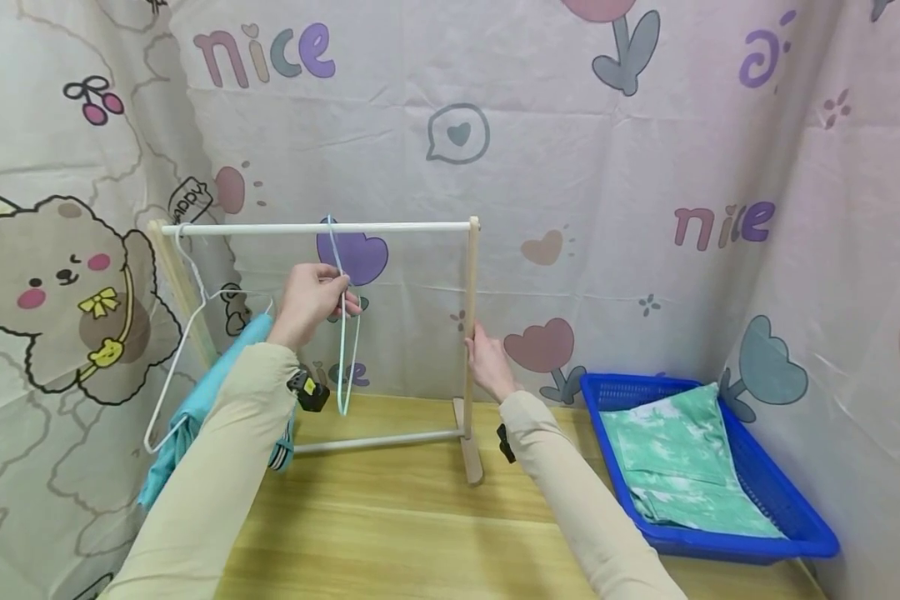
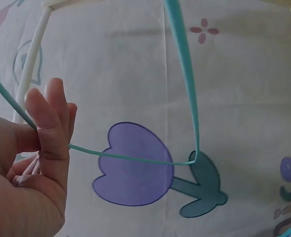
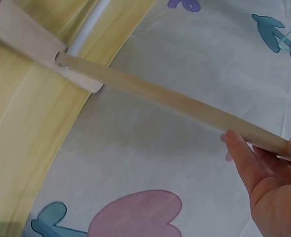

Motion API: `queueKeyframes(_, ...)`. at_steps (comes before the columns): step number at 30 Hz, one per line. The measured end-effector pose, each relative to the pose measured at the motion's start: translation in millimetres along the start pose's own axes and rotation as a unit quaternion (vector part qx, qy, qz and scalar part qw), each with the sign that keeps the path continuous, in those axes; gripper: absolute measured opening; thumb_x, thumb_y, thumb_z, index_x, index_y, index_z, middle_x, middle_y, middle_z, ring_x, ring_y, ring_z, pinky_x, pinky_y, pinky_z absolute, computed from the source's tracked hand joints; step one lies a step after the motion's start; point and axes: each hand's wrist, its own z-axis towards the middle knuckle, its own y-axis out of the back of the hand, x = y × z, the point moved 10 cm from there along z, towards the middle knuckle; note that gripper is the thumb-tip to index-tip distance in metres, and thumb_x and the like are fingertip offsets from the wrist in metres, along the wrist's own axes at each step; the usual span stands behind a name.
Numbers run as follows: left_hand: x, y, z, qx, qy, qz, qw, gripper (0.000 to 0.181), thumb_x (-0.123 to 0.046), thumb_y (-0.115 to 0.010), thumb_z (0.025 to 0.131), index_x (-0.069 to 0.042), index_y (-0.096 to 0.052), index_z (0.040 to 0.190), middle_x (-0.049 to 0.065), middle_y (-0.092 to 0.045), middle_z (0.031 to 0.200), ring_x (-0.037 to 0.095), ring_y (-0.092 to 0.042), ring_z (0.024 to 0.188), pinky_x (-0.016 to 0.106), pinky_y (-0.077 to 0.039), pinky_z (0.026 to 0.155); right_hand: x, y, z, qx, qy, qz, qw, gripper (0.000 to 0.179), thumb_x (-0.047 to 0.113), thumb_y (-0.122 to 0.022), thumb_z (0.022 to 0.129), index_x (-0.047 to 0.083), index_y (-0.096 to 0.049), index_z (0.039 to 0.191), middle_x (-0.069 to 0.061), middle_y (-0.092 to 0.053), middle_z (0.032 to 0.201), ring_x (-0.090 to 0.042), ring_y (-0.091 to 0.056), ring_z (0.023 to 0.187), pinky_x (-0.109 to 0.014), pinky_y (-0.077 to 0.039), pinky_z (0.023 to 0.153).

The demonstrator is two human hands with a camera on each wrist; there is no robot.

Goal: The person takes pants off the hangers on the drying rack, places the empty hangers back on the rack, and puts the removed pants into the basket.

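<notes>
A light blue clothes hanger (image 1: pixel 341 367) hangs by its hook from the white top rail of a wooden garment rack (image 1: pixel 397 227). My left hand (image 1: pixel 315 298) pinches the hanger's side just under the rail; in the left wrist view the thin turquoise bar (image 2: pixel 130 158) runs between thumb and fingers. With my right hand (image 1: pixel 489 360) I hold the rack's right post (image 1: pixel 471 292) partway up, and the right wrist view shows fingers on that wooden post (image 3: pixel 175 102). A white hanger (image 1: pixel 176 367) hangs at the rail's left end, with a turquoise garment (image 1: pixel 221 379) on it, partly behind my left arm.
At the right stands a blue basket (image 1: pixel 810 537) with green-and-white tie-dye cloth (image 1: pixel 682 458) inside. The rack's foot (image 1: pixel 471 462) and lower bar (image 1: pixel 390 442) are on the wooden table (image 1: pixel 375 533). A printed curtain (image 1: pixel 630 167) encloses the back and sides.
</notes>
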Motion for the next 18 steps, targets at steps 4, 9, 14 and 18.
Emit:
queueKeyframes(4, 5.9, -4.2, 2.6, 0.002, 0.005, -0.009, 0.9999, 0.036, -0.013, -0.047, 0.102, 0.008, -0.051, 0.132, 0.001, -0.070, 0.074, 0.003, -0.069, 0.060, 0.022, -0.057, 0.061, -1.2, 2.6, 1.0, -0.001, 0.001, -0.001, 1.0000, 0.024, 0.012, -0.043, 0.105, -0.001, -0.047, 0.124, -0.020, -0.066, 0.088, -0.034, -0.068, 0.078, -0.038, -0.058, 0.063)
queueKeyframes(9, 10.9, -6.1, 2.2, 0.002, 0.015, -0.020, 0.9997, 0.038, -0.016, -0.047, 0.103, 0.007, -0.049, 0.134, 0.001, -0.069, 0.074, 0.005, -0.069, 0.061, 0.025, -0.059, 0.064, -0.7, 2.1, 1.2, 0.009, 0.000, -0.003, 1.0000, 0.019, 0.012, -0.043, 0.105, 0.000, -0.047, 0.118, -0.020, -0.066, 0.088, -0.032, -0.067, 0.076, -0.037, -0.057, 0.061)
queueKeyframes(14, 12.1, -6.3, -1.7, 0.009, 0.016, -0.013, 0.9998, 0.043, -0.017, -0.046, 0.103, 0.006, -0.042, 0.140, 0.004, -0.069, 0.076, 0.008, -0.069, 0.061, 0.023, -0.058, 0.058, -2.5, -2.2, 1.8, 0.015, -0.016, -0.004, 0.9997, 0.022, 0.014, -0.042, 0.105, 0.000, -0.048, 0.120, -0.019, -0.065, 0.086, -0.030, -0.066, 0.075, -0.037, -0.056, 0.061)
queueKeyframes(18, 11.1, -4.7, -6.9, 0.011, 0.022, -0.002, 0.9997, 0.050, -0.017, -0.048, 0.102, 0.004, -0.034, 0.146, 0.005, -0.068, 0.076, 0.010, -0.068, 0.059, 0.024, -0.057, 0.055, -3.2, -4.9, 2.5, 0.015, -0.019, -0.006, 0.9997, 0.023, 0.014, -0.042, 0.105, -0.001, -0.048, 0.121, -0.018, -0.064, 0.086, -0.029, -0.065, 0.075, -0.036, -0.056, 0.062)
